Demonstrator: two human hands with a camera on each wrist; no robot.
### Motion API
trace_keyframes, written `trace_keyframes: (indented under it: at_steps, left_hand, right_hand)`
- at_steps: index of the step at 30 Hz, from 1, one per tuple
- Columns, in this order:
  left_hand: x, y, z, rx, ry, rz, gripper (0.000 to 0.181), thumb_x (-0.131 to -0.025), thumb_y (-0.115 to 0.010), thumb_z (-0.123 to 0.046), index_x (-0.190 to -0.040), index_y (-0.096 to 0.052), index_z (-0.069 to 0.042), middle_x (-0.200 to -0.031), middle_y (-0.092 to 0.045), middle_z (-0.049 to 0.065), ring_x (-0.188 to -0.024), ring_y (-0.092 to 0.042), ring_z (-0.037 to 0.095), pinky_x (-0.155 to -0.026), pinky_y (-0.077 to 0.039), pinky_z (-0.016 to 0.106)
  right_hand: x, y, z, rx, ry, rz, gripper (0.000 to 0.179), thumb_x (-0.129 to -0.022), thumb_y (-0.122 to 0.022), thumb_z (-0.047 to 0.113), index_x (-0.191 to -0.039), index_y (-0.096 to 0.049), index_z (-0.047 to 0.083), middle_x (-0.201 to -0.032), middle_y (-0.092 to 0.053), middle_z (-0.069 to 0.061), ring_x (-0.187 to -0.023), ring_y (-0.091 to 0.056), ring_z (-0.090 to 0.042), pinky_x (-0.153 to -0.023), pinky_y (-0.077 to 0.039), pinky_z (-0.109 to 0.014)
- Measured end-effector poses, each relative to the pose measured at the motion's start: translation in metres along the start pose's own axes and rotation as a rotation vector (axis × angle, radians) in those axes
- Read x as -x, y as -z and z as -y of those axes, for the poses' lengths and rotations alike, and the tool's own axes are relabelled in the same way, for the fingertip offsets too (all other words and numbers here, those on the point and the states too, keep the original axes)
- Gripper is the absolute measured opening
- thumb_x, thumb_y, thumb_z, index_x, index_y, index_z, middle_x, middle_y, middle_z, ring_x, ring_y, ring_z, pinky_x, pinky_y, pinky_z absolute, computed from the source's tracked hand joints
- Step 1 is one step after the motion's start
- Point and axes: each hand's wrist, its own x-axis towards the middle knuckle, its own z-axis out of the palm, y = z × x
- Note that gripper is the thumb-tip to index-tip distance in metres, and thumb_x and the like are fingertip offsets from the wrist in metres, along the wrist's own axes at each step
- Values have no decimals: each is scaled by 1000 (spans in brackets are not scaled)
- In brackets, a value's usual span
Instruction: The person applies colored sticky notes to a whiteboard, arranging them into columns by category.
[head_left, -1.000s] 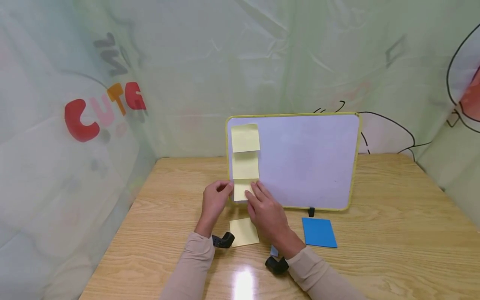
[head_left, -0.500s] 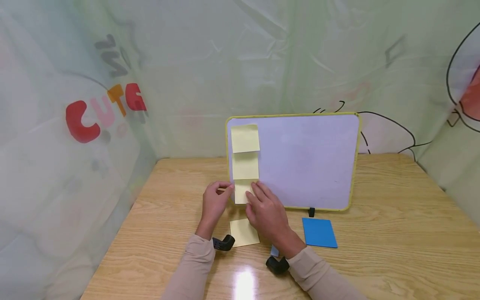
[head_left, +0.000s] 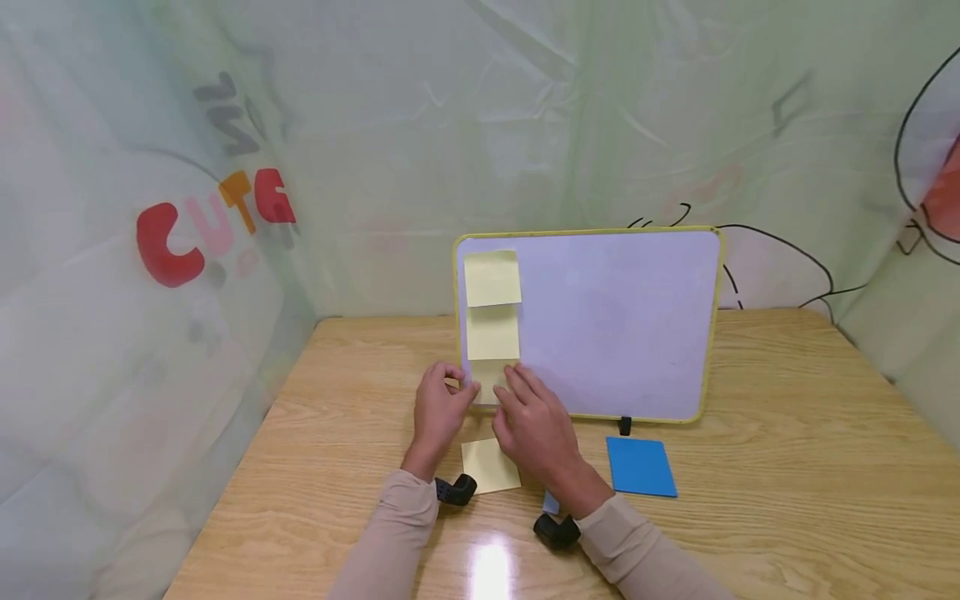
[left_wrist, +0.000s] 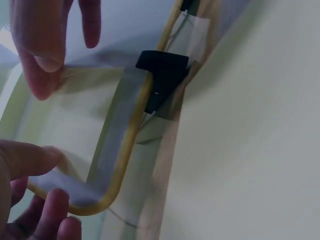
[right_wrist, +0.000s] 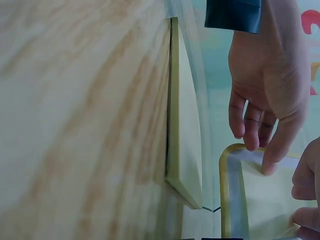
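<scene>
A small whiteboard [head_left: 615, 325] with a yellow frame stands tilted on the table. Down its left side runs a column of pale yellow sticky notes: a top note [head_left: 492, 279], a middle note [head_left: 492, 335] and a bottom note [head_left: 487, 375]. My left hand [head_left: 437, 410] presses its thumb on the bottom note near the lower left corner, its other fingers bent at the board's edge. From the right, my right hand [head_left: 536, 429] rests its fingertips on the same note, covering part of it. In the left wrist view the bottom note [left_wrist: 85, 115] lies against the board.
A yellow sticky-note pad [head_left: 491, 467] lies on the wooden table [head_left: 315, 467] below the board. To its right is a blue pad [head_left: 641, 467]. A light blue piece [head_left: 551, 502] shows partly beside my right wrist. A black foot [head_left: 625, 427] supports the board.
My left hand has shifted slightly right, and its thumb has moved from the bottom note's left edge onto its lower left part. The right hand stays nearly still.
</scene>
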Motion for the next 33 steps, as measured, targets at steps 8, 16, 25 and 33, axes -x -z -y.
trace_keyframes:
  at_steps: [8,16,25,33]
  left_hand:
    - [2,-4,1,-192,-142,-21,13,-85,-80,-21,-90,-69,-18,-95,-59,0,-74,-61,13,-61,-49,33]
    - [4,-4,6,-273,-232,-14,9,-85,-79,-20,-91,-72,-23,-89,-63,-5,-71,-58,10,-58,-48,31]
    - [2,2,18,-285,-282,74,16,-87,-78,-17,-102,-73,-17,-91,-70,3,-69,-62,12,-58,-50,30]
    - [1,3,17,-259,-246,95,13,-85,-81,-17,-90,-69,-22,-88,-69,-6,-65,-59,6,-56,-48,29]
  right_hand:
    - [-2,0,-2,1,12,-33,27,-81,-70,10,-107,-75,0,-125,-66,-22,-121,-59,-39,-86,-55,-51]
    - [-10,-2,-4,-17,148,-35,36,-78,-74,9,-113,-73,-1,-124,-67,-19,-117,-62,-34,-92,-53,-46]
    - [-23,-8,-10,3,322,29,46,-83,-64,8,-128,-67,1,-131,-64,-15,-122,-59,-32,-100,-48,-42]
    - [-21,-6,-19,92,309,158,54,-81,-70,12,-133,-63,1,-136,-61,-14,-128,-54,-30,-107,-41,-47]
